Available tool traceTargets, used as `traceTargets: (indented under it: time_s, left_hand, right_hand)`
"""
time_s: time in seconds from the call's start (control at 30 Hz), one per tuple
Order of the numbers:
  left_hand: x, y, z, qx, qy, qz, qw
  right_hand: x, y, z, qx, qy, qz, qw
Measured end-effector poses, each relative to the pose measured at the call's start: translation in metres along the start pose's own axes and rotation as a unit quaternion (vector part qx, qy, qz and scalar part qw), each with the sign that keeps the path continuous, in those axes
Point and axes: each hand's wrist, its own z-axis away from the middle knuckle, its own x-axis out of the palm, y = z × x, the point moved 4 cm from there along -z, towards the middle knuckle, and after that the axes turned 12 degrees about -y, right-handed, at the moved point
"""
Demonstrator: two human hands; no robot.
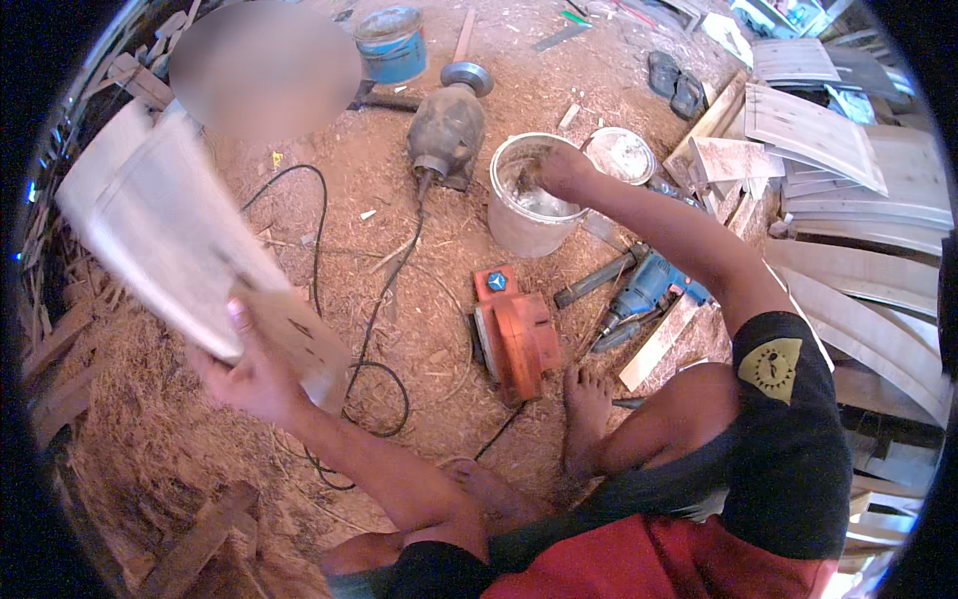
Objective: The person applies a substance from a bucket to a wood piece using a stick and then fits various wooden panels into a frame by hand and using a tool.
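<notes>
My left hand grips the lower edge of a pale, slightly curved wooden panel, its thumb lying on the panel's face. The panel is tilted up at the left and blurred at its upper end; dark marks show near its lower end. Over at the bucket, my right hand is closed, reaching in past the rim of a white plastic bucket. Whitish stuff coats the bucket's inner wall. The fingertips, and whatever they may hold, are hidden inside. A round white lid lies right behind the bucket.
An orange power planer and a blue power drill lie before me. A dusty grinder-like machine with black cables stands farther off, near a blue bucket. Curved wooden panels are stacked at right. Shavings cover the floor.
</notes>
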Motion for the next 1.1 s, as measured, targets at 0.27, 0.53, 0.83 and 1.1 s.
traceTargets:
  time_s: [0.27,0.53,0.83,1.1]
  left_hand:
    - [0.065,-0.012,0.034,-0.104,-0.384,0.107,0.911]
    - [0.130,-0.019,0.087,-0.084,-0.559,0.077,0.821]
    - [0.146,-0.014,0.107,-0.150,-0.616,0.190,0.750]
    - [0.129,-0.003,0.104,-0.132,-0.616,0.210,0.748]
  right_hand:
    - [-0.015,0.063,0.040,0.003,-0.109,-0.118,0.987]
    - [-0.029,0.134,0.138,0.001,0.037,-0.511,0.859]
    - [-0.077,0.101,0.144,-0.123,0.182,-0.505,0.835]
    - [-0.105,0.073,0.125,-0.164,0.275,-0.394,0.862]
